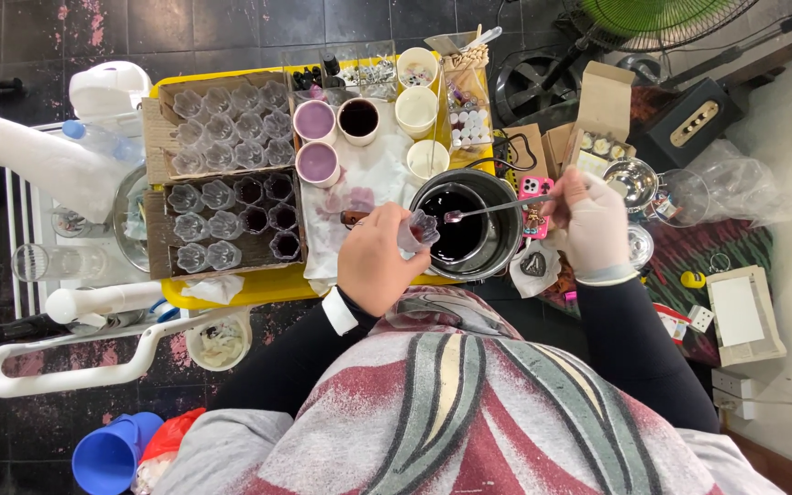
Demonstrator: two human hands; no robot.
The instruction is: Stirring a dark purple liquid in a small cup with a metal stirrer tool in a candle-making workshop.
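The left hand (375,259) grips a small clear mold cup (420,228) over the edge of the pot (504,240), so drips fall inside; the gloved right hand (595,225) closes on a spoon (492,211) above the dark liquid (458,234). Filled and empty cups wait in cardboard trays (159,240) on the yellow bench (231,289).

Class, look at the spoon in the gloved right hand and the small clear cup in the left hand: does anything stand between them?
Nothing visible does. The spoon bowl hangs over the dark liquid in the metal pot, right beside the clear cup held by the left hand. The right hand grips the handle.
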